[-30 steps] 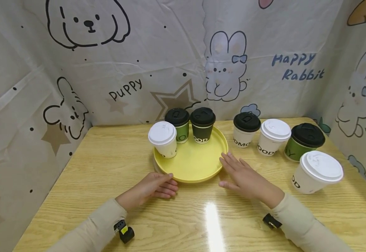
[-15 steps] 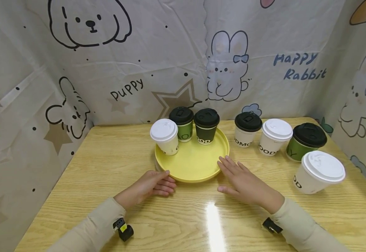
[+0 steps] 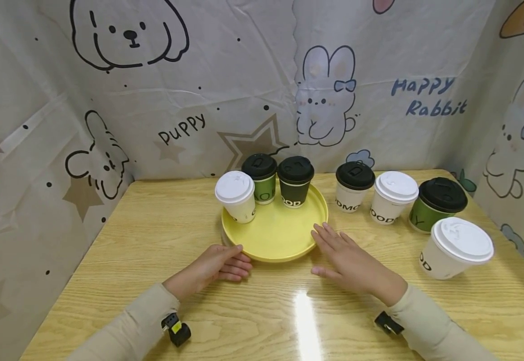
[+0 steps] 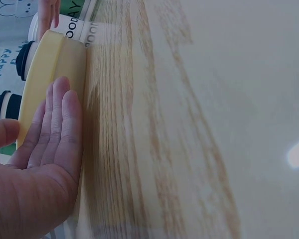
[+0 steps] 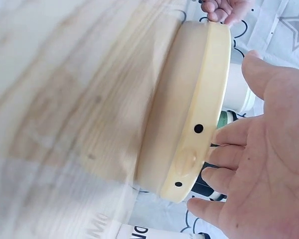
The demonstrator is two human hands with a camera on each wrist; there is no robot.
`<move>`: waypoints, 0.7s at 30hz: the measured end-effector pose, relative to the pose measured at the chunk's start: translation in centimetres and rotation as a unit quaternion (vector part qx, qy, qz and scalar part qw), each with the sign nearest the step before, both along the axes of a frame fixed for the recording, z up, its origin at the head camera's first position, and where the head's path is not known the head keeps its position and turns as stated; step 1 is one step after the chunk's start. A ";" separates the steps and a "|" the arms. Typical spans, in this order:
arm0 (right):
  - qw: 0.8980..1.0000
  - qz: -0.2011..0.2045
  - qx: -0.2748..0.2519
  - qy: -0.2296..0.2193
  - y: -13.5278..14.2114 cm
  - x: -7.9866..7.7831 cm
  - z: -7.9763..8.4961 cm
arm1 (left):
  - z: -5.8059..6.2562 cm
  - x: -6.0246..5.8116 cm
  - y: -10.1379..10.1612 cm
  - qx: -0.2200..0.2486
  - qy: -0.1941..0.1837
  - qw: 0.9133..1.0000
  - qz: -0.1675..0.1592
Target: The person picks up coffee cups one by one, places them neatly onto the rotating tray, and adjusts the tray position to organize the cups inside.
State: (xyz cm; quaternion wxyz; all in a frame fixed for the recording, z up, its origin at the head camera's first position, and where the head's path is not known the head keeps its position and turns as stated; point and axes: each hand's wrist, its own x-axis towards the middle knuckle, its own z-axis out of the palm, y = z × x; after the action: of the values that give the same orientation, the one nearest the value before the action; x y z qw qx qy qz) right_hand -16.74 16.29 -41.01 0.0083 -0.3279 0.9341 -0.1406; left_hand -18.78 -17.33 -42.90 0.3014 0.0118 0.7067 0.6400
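Observation:
A round yellow tray (image 3: 280, 245) with a raised rim stands on the table, over a paler base (image 5: 164, 109) in the right wrist view. On it are a white-lidded white paper cup (image 3: 239, 208), a black-lidded green cup (image 3: 265, 190) and a black-lidded dark cup (image 3: 293, 193). My left hand (image 3: 212, 265) lies at the tray's front left, thumb by the rim and fingers (image 4: 55, 127) extended along its outer side. My right hand (image 3: 352, 260) reaches the right rim with extended fingertips at the edge, its palm facing the tray.
Right of the tray stand a black-lidded white cup (image 3: 352, 193), a white-lidded cup (image 3: 390, 200), a black-lidded green cup (image 3: 433, 210) and a larger white-lidded cup (image 3: 453, 250) nearer me. A printed cloth (image 3: 244, 75) hangs behind the wooden table (image 3: 154, 215).
The cups on the tray have shifted slightly clockwise between the first and second frames, and my right fingertips slid a little toward me along the rim. Since then everything looks still.

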 end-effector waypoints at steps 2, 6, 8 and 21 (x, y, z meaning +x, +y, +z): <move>1.000 -0.003 0.001 0.004 0.1 0.0 0.5 | 0.0 0.0 0.0 0.000 -0.001 1.000 0.000; 1.000 -0.021 0.002 0.018 0.8 0.2 2.1 | 0.0 0.0 0.0 0.002 -0.001 1.000 0.001; 0.999 -0.036 -0.002 0.032 1.6 0.4 3.1 | 0.0 0.0 -0.1 0.004 -0.002 1.000 0.000; 0.974 -0.194 0.003 0.118 10.9 2.2 7.0 | -0.2 0.0 -0.1 0.006 0.000 1.000 -0.003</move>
State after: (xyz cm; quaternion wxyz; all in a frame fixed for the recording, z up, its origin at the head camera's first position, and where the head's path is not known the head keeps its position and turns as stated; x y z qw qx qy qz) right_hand -14.52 27.23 -34.02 -0.1290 -0.1544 0.9747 -0.0972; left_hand -18.76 -17.42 -43.07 0.3036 0.0154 0.7028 0.6432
